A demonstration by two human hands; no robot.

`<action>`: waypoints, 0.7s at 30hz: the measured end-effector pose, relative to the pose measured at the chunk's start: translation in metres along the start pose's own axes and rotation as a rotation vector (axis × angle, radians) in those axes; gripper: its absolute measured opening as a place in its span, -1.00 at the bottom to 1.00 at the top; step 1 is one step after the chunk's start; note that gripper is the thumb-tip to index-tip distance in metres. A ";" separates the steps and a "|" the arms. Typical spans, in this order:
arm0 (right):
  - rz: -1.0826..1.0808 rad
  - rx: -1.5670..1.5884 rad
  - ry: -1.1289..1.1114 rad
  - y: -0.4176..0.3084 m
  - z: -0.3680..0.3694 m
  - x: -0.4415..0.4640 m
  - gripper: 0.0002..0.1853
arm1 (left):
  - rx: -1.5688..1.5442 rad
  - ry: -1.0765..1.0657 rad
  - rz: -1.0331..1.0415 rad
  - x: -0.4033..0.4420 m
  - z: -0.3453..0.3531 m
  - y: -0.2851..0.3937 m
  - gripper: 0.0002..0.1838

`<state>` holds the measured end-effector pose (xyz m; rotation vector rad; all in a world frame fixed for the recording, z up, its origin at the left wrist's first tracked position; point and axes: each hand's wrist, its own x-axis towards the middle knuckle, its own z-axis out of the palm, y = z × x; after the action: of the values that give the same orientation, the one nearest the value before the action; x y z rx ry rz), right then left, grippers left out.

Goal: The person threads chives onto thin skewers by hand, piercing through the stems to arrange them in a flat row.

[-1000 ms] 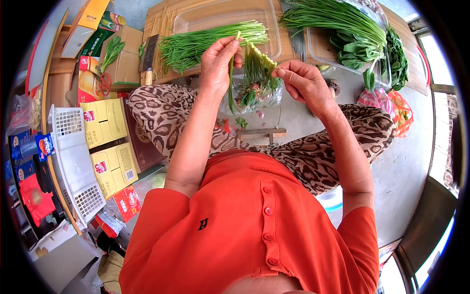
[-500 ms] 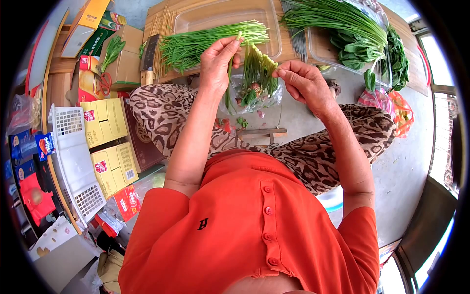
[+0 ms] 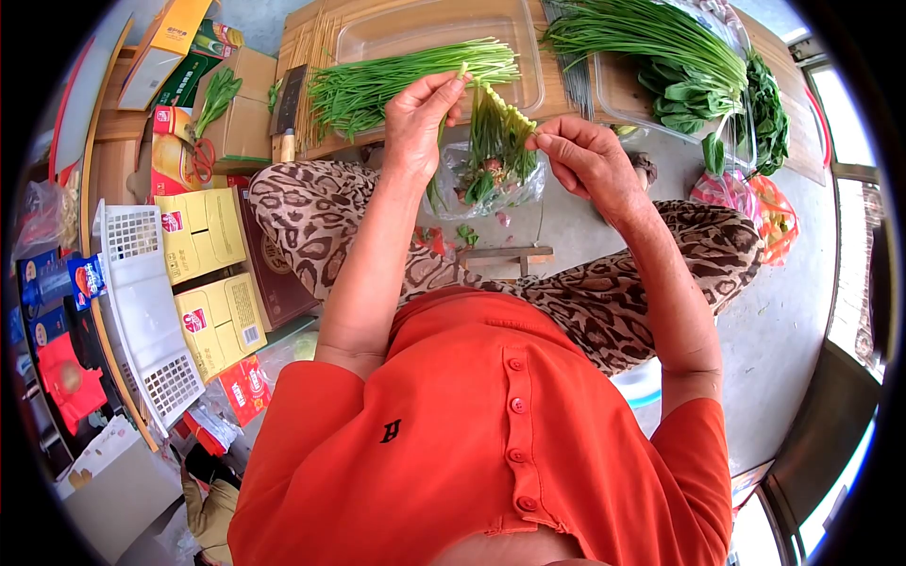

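Observation:
My left hand is closed in a pinch on a green chive stalk, its pale end sticking up past the fingertips and its leaves hanging below. To the right of it, my right hand pinches the lower end of a slanting row of chives. Their pale ends are lined up side by side, and their leaves droop downward. What runs through the row is too thin to make out. Behind the hands, a pile of chives lies across a clear plastic tray. Under the row sits a plastic bag with scraps.
A cleaver and thin wooden skewers lie left of the chives. Metal skewers lie right of the tray. Longer greens and leafy vegetables are at right. A small wooden stool stands between my legs.
My left hand has shifted very slightly to the right with the chive stalk. The right hand and the row of chives have hardly moved.

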<state>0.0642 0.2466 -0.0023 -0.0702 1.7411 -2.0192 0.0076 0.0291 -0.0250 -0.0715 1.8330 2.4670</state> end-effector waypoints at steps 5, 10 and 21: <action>-0.011 0.016 -0.009 0.003 -0.001 0.001 -0.81 | 0.014 -0.001 -0.003 -0.002 0.001 0.000 -0.86; -0.015 0.019 -0.020 0.003 -0.001 0.000 -0.81 | 0.026 -0.018 -0.022 -0.002 -0.002 0.002 -0.85; -0.024 0.021 -0.027 -0.009 0.003 -0.003 -0.78 | 0.177 -0.299 -0.045 -0.006 -0.007 0.020 -0.73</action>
<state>0.0651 0.2453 0.0078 -0.1121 1.7096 -2.0442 0.0124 0.0165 -0.0072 0.2482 1.8812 2.1352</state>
